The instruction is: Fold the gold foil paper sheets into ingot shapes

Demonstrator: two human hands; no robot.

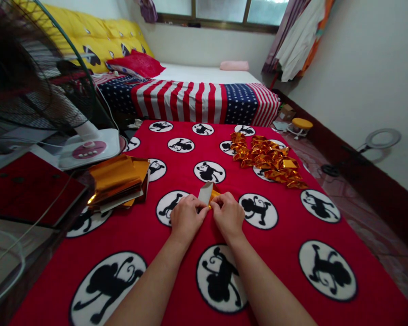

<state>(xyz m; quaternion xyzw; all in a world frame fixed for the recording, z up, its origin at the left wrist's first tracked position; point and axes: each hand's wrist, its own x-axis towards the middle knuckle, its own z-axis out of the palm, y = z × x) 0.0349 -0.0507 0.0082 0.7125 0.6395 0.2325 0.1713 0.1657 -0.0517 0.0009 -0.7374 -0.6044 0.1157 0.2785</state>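
Note:
A partly folded sheet of gold foil paper (pixel 206 192) is between my two hands at the middle of the red cloth (pixel 177 290); its pale back and part of its gold face show. My left hand (pixel 187 214) pinches the near left edge with thumb and finger. Close beside it, my right hand (pixel 228 215) pinches the near right part. The fingers hide much of the paper. To the left lies a stack of gold foil sheets (pixel 117 179). Several folded gold foil pieces (pixel 267 156) sit in rows at the far right.
A fan (pixel 88 145) stands at the left beside a dark red box or panel (pixel 30 185). Behind is a bed with a striped, starred cover (pixel 190 99). On the right floor are a yellow-topped stool (pixel 302 123) and a ring light (pixel 382 137).

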